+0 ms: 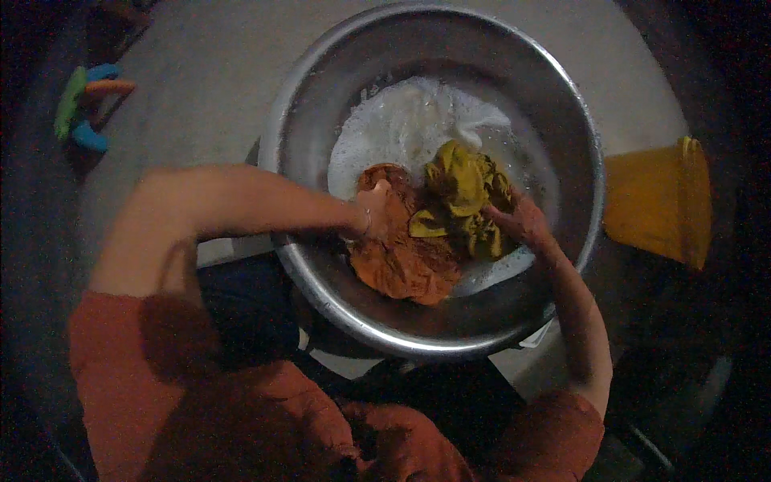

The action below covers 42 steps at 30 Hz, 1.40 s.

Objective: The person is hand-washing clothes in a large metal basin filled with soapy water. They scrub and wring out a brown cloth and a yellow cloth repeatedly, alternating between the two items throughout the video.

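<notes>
A wide metal basin [293, 132] stands before me with soapy, foamy water in its bottom. An orange-brown cloth [414, 269] lies wet and crumpled in its left and near part. My left hand [371, 210] is closed on this cloth, its fingertips partly hidden in the folds. Beside it, to the right, a bunched olive-yellow cloth [459, 181] rises above the suds. My right hand [524, 221] grips that cloth from its right side, thumb and fingers against the folds. White foam [393, 120] spreads across the water beyond both cloths.
A yellow bucket [654, 201] is at the right, close to the basin's rim. On the floor at the far left lies a green, blue and orange plastic object [78, 104]. My legs are at the basin's near side. The outer edges of the view are dark.
</notes>
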Each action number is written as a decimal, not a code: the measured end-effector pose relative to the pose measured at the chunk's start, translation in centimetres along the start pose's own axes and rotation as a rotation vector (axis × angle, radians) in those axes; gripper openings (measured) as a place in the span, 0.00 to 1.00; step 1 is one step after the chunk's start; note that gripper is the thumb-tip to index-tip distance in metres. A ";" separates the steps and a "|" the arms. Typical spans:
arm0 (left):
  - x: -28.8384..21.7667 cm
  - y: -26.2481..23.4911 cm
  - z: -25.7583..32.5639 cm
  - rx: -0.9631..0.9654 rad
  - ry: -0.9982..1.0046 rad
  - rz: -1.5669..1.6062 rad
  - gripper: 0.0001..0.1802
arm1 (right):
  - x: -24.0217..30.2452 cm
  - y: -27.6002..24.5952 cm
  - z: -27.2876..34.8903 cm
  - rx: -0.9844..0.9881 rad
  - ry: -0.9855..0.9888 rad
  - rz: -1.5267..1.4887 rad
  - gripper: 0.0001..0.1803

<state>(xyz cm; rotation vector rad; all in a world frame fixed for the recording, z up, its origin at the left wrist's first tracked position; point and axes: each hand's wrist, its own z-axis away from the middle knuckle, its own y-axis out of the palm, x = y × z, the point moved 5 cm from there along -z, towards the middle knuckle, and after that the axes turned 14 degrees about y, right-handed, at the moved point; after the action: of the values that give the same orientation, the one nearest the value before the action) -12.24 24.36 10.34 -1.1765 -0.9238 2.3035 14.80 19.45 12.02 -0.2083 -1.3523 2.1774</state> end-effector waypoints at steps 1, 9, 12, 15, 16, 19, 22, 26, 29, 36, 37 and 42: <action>-0.2 -1.5 -1.9 0.045 0.068 0.042 0.39 | -1.4 1.3 -1.4 0.275 0.042 -0.145 0.31; -7.3 -13.4 -9.3 -0.325 0.679 -0.102 0.40 | 5.2 9.1 10.3 1.232 0.128 -0.772 0.27; -6.0 -14.8 -8.8 -0.547 0.543 -0.210 0.49 | 9.2 4.2 10.7 1.160 0.060 -0.532 0.27; 2.1 -10.7 -9.0 -0.463 0.150 0.005 0.55 | 5.3 1.2 4.0 0.000 -0.257 -0.315 0.21; 3.6 -9.0 -7.6 -0.335 -0.024 0.075 0.58 | 5.1 -1.7 4.3 -0.380 -0.293 -0.320 0.18; 3.8 -5.6 -6.0 -0.190 -0.278 0.077 0.55 | 2.5 3.8 3.2 -0.193 -0.102 -0.219 0.14; 7.0 -3.3 -7.9 -0.315 -0.253 0.294 0.51 | 5.7 9.9 6.1 0.353 -0.385 -0.351 0.14; 4.9 -8.4 -10.1 -0.800 0.401 0.264 0.27 | 6.0 5.0 5.8 0.931 -0.152 -0.491 0.12; -4.7 -12.8 -8.6 -0.736 0.551 0.433 0.19 | -4.9 1.1 -3.4 -0.121 0.241 -0.509 0.20; -8.4 -15.7 -7.0 -0.470 0.880 0.952 0.21 | 2.8 -4.2 -1.8 0.231 -0.092 -1.366 0.39; -8.1 -15.4 -7.3 -0.474 0.902 0.864 0.23 | 0.6 -3.6 -3.4 0.207 -0.054 -1.362 0.39; 0.4 -10.2 -11.6 -0.334 0.053 0.395 0.39 | -4.4 -1.3 -8.0 -0.034 0.125 -0.797 0.37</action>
<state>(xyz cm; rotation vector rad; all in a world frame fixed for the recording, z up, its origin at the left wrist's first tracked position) -2.52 36.15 12.36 -1.6814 -1.1779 2.4608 22.23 23.72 8.63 0.1618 -1.1360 1.4472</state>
